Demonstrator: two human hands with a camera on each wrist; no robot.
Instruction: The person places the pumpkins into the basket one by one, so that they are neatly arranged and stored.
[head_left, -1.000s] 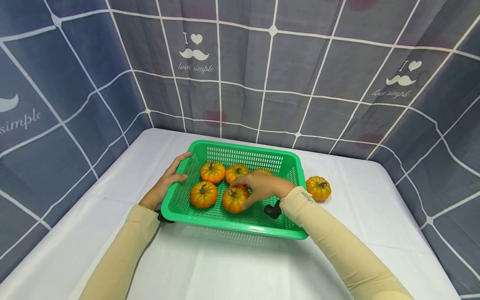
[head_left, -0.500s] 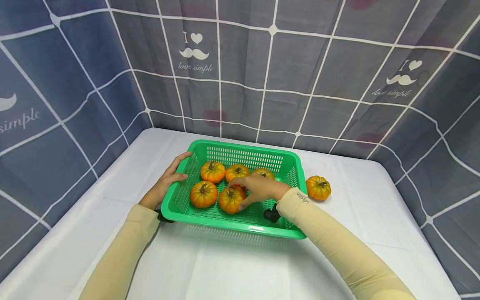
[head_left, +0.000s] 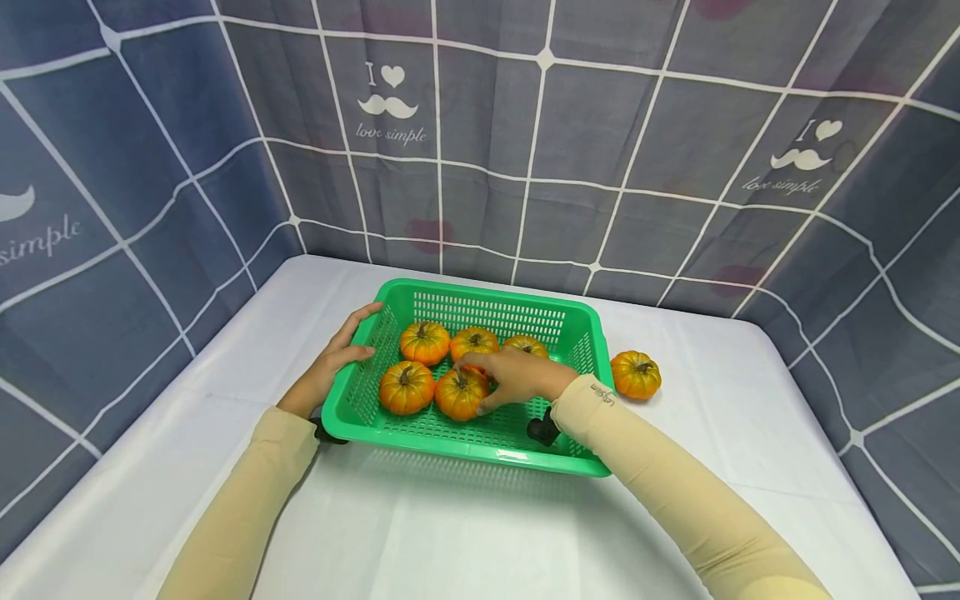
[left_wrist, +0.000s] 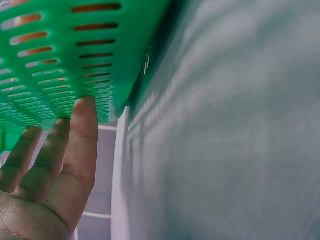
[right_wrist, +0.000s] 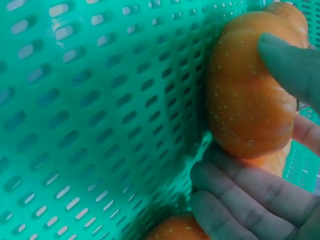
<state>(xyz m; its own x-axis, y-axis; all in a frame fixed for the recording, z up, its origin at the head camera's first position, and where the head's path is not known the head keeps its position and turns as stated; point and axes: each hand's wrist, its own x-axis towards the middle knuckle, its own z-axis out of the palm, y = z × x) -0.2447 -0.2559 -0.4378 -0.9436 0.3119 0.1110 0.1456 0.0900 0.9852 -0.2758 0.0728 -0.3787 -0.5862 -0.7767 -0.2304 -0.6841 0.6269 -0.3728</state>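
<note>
In the head view a green plastic basket (head_left: pixel 480 454) holds several small orange pumpkins. My right hand (head_left: pixel 517 373) reaches inside and holds the front middle pumpkin (head_left: pixel 459 395), thumb on its near side and fingers on its far side. That pumpkin (right_wrist: pixel 250 85) fills the space between thumb and fingers in the right wrist view. Right beside it on the left sits another pumpkin (head_left: pixel 407 388). My left hand (head_left: pixel 330 362) holds the basket's left end, thumb over the rim; in the left wrist view its fingers (left_wrist: pixel 80 145) touch the slotted outer wall.
Along the basket's back lie three pumpkins: one at left (head_left: pixel 424 342), one in the middle (head_left: pixel 474 342) and one at right (head_left: pixel 527 344), partly behind my hand. A single pumpkin (head_left: pixel 636 375) sits on the white tablecloth (head_left: pixel 420 533), outside the right wall. A grey checked curtain (head_left: pixel 487 208) stands behind.
My right hand has shifted slightly left with the front middle pumpkin, closing the gap to the front left pumpkin. The left hand and basket have stayed in place.
</note>
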